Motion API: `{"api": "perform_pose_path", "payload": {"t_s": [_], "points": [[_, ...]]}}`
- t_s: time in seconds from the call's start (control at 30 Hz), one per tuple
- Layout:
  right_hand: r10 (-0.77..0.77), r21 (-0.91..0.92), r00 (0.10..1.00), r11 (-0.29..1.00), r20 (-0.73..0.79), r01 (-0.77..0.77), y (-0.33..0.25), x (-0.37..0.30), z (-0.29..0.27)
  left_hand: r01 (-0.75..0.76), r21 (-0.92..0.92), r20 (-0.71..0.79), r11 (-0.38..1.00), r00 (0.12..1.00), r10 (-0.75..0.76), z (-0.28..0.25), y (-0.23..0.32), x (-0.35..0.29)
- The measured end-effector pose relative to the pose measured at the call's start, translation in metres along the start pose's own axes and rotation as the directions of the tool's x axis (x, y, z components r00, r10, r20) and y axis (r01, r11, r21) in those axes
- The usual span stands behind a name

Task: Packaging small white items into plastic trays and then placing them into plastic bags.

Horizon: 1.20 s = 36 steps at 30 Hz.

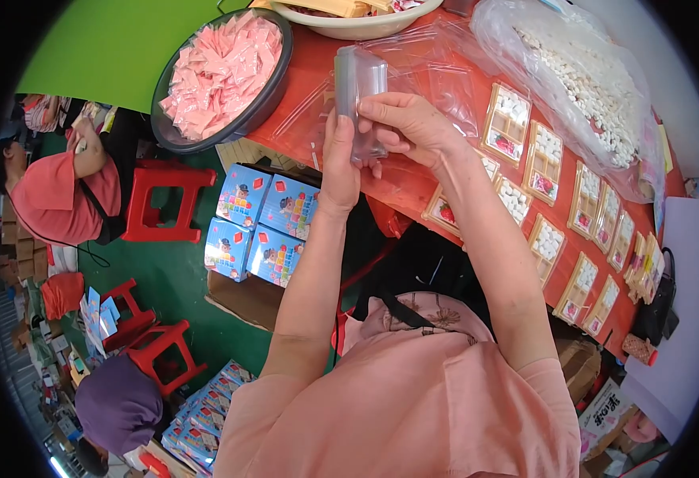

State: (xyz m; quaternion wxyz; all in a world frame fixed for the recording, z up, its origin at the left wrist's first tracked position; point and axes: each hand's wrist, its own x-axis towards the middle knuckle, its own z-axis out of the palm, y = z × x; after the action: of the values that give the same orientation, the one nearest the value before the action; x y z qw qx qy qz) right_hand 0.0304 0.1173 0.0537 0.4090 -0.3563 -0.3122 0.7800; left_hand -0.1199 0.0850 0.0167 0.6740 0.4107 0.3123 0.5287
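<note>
A narrow stack of clear plastic cases (372, 76) is held upright above the red table (286, 119). My left hand (340, 163) is closed around its left side and lower end, thumb along the near face. From the right, my right hand (404, 127) pinches the stack's edge between thumb and fingers. How many cases are nested there I cannot tell. More clear plastic cases (449, 92) lie just behind my hands. To the right of my right forearm stand several compartment trays (545, 159) with white pieces and a red printed patch; my forearm partly hides some.
A dark basin (279, 95) of pink sachets stands at the left, a pale basin (349, 25) at the back. A big clear bag (589, 88) of white pieces lies back right. Below left are blue printed boxes (266, 219), red stools (170, 199) and two other people.
</note>
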Motion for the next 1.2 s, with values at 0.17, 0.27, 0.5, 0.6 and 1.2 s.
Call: {"api": "perform_pose_path", "payload": {"t_s": [0.17, 0.27, 0.5, 0.6, 1.2], "points": [[-0.038, -0.082, 0.997, 0.996, -0.069, 0.032, -0.002, -0.003, 0.013, -0.009, -0.037, -0.028, 0.999, 1.000, 0.008, -0.003, -0.007, 0.001], [-0.095, -0.208, 0.989, 0.976, -0.116, 0.070, -0.005, -0.009, 0.020, -0.029, -0.048, -0.046, 0.998, 0.999, 0.027, -0.002, -0.009, 0.000], [-0.510, -0.709, 0.845, 0.656, -0.161, 0.260, -0.063, -0.055, 0.022, -0.130, -0.111, -0.110, 0.985, 0.987, 0.117, -0.006, -0.007, -0.019], [-0.621, -0.963, 0.783, 0.182, 0.043, 0.197, -0.064, -0.053, 0.021, -0.306, 0.016, -0.169, 0.952, 0.937, 0.305, 0.000, 0.005, -0.041], [-0.049, -0.480, 0.997, 0.874, 0.057, 0.071, 0.003, -0.021, 0.041, -0.145, -0.095, -0.303, 0.985, 0.947, 0.110, -0.007, -0.017, -0.056]]}}
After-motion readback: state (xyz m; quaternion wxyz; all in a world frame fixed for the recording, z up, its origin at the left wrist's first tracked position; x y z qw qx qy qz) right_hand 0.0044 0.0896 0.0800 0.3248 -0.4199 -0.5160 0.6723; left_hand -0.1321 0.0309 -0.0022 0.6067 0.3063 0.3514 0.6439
